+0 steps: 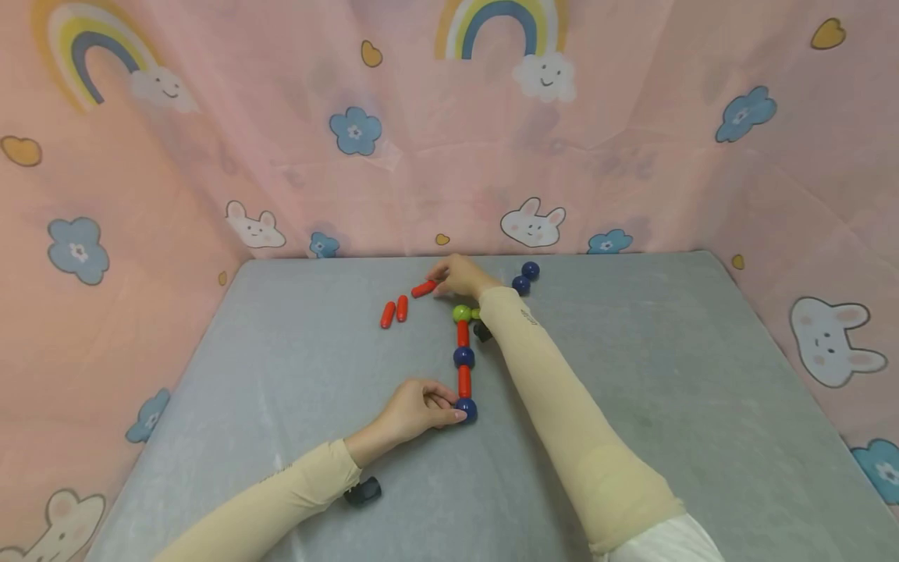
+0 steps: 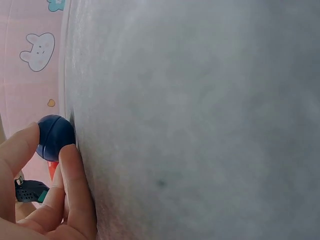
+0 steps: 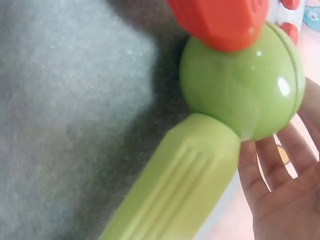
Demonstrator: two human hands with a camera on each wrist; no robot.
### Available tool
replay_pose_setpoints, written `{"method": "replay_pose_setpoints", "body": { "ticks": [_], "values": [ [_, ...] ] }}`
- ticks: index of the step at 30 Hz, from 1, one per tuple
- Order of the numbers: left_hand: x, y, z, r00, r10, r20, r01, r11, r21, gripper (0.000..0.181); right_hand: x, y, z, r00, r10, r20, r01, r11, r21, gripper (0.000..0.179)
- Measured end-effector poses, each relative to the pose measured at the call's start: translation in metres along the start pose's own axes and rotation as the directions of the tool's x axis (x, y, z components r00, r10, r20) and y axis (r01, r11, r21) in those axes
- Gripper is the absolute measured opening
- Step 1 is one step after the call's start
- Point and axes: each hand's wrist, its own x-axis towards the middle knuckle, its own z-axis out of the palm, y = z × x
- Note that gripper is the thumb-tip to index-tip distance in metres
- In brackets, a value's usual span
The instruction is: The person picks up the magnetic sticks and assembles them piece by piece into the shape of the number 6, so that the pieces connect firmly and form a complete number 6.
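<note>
My left hand (image 1: 414, 410) pinches a dark blue ball (image 1: 467, 410) between thumb and fingertips; the left wrist view shows the ball (image 2: 55, 137) close up. It is the near end of a straight chain: a red stick (image 1: 464, 382), another blue ball (image 1: 463, 357), a second red stick (image 1: 463, 334) and a green ball (image 1: 461, 313). A green stick (image 1: 476, 314) joins that ball, partly hidden under the right forearm. Farther back, my right hand (image 1: 460, 277) holds the end of a loose red stick (image 1: 423, 289) between thumb and fingers. The green ball (image 3: 242, 80) masks its fingertips in the right wrist view.
Two loose red sticks (image 1: 394, 311) lie side by side left of the chain. Two blue balls (image 1: 525, 279) sit near the table's back edge, right of the right hand. A pink patterned curtain (image 1: 421, 179) borders the grey table (image 1: 281, 343) behind and at the sides.
</note>
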Motion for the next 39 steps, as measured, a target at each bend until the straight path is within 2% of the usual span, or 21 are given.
{"method": "replay_pose_setpoints", "body": {
  "ticks": [14, 28, 34, 39],
  "values": [
    [-0.001, 0.001, 0.0, 1.0, -0.011, -0.005, 0.011, 1.0, 0.018, 0.028, 0.006, 0.005, 0.01, 0.994, -0.058, -0.093, 0.048, 0.994, -0.102, 0.019],
    [-0.001, 0.002, 0.0, 1.0, -0.008, 0.005, 0.008, 1.0, 0.005, 0.028, 0.003, 0.01, 0.006, 0.983, -0.117, -0.143, 0.106, 0.991, -0.082, 0.014],
    [-0.002, 0.003, 0.0, 1.0, -0.005, 0.007, 0.005, 1.0, 0.012, 0.028, -0.009, 0.011, -0.004, 0.97, -0.186, -0.158, 0.182, 0.983, -0.038, 0.015],
    [-0.002, 0.004, 0.0, 1.0, -0.013, 0.008, 0.013, 1.0, 0.015, 0.03, -0.031, 0.016, -0.014, 0.963, -0.193, -0.187, 0.202, 0.979, 0.027, 0.016]
  ]
}}
